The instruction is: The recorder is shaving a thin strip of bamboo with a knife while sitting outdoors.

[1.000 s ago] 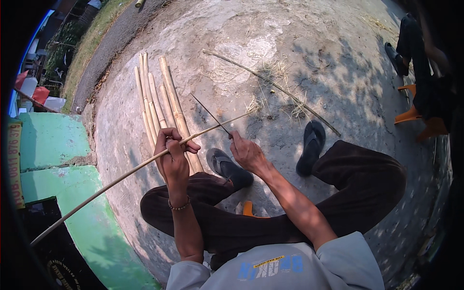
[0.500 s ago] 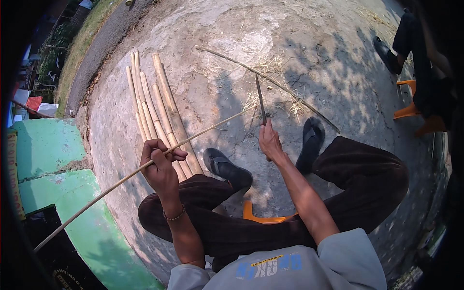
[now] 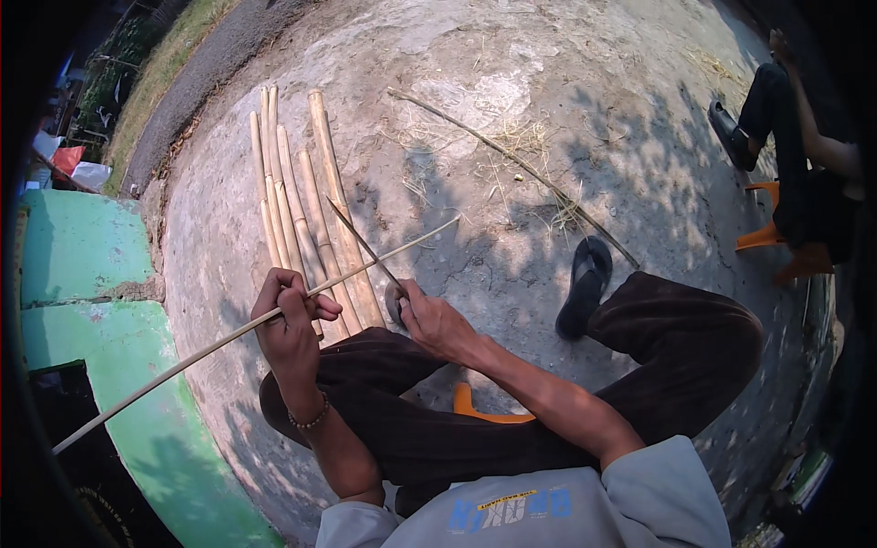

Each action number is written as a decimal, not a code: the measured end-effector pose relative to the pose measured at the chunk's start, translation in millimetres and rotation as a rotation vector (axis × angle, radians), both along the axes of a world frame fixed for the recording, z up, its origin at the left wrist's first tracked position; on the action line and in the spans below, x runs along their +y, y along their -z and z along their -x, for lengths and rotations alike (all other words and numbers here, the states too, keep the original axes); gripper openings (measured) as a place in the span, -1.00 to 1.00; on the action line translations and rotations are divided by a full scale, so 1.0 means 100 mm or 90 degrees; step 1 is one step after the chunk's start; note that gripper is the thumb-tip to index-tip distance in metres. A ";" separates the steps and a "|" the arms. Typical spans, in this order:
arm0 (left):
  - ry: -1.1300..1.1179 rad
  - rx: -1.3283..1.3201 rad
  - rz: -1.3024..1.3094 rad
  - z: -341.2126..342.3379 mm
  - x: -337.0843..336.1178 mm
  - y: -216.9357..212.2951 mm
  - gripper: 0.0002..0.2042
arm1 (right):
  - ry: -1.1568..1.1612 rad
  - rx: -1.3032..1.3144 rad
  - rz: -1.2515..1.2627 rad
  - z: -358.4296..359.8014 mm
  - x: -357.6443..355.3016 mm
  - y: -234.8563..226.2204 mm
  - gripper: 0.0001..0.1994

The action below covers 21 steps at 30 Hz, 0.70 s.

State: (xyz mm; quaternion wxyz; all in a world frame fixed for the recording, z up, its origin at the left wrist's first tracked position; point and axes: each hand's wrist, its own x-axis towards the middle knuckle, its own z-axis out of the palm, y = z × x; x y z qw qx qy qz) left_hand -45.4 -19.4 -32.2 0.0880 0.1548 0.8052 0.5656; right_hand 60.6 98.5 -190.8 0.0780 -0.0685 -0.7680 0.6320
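Observation:
A long thin bamboo stick point(image 3: 196, 366) runs slantwise from the lower left up to the middle. My left hand point(image 3: 290, 315) is closed round it, thumb and fingers pinching it partway along. My right hand point(image 3: 437, 321) grips a knife point(image 3: 367, 247) by its handle, which my fingers mostly hide. The dark, narrow blade points up and to the left, crossing the stick just beyond my left hand. Whether the edge touches the stick, I cannot tell. Several bamboo poles point(image 3: 326, 183) lie side by side on the ground beyond my left hand.
A longer thin pole point(image 3: 512, 157) lies across the ground ahead, among pale shavings point(image 3: 525, 137). Green-painted concrete point(image 3: 87, 247) borders the left. My sandalled foot point(image 3: 585, 288) rests at right. Under me is an orange stool point(image 3: 475, 406). Another person point(image 3: 795, 137) sits at far right.
My right hand has swung left and nearer with the knife, from the stick's far end to close by my left hand. My left hand keeps its hold, shifting slightly.

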 end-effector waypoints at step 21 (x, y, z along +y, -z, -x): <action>-0.015 0.008 -0.009 0.04 -0.10 0.02 -0.76 | 0.165 -0.287 -0.100 -0.26 1.07 1.57 -0.80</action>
